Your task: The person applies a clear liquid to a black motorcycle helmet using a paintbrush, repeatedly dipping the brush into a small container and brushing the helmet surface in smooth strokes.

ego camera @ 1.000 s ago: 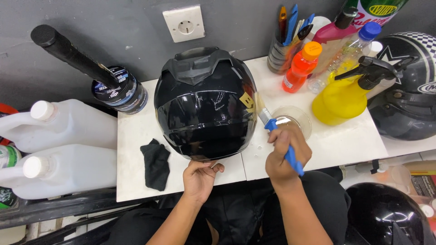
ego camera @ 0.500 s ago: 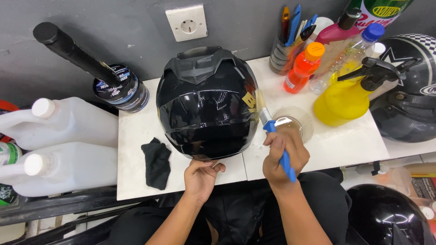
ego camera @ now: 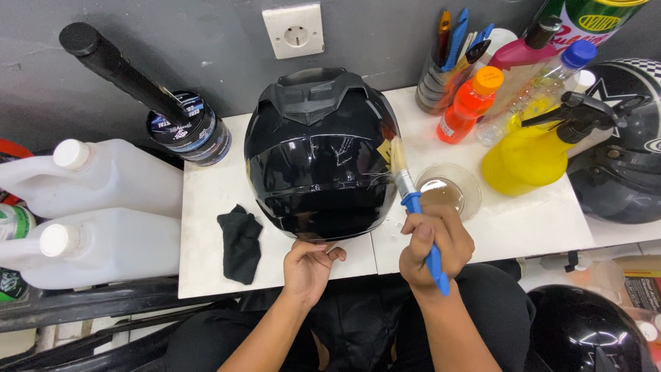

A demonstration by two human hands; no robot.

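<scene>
right hand (ego camera: 435, 242) gripping blue-handled brush (ego camera: 413, 203), bristles on black helmet (ego camera: 320, 155) (frame centre, on white table (ego camera: 206, 200)) | left hand (ego camera: 308, 265) loosely curled at helmet's lower rim, holding nothing | black cloth (ego camera: 241, 242) left | clear dish (ego camera: 449, 189) right

**Where everything is sitting on my bench**

The helmet (ego camera: 320, 155) is sitting mid-table (ego camera: 206, 207), just beyond my left hand (ego camera: 308, 265). A cloth (ego camera: 241, 241) is lying to its left, 2 jugs (ego camera: 96, 213) further left. My right hand (ego camera: 434, 244) is holding a brush (ego camera: 413, 207) against its right side; a bowl (ego camera: 449, 189) and spray bottle (ego camera: 533, 148) are standing beyond.
</scene>
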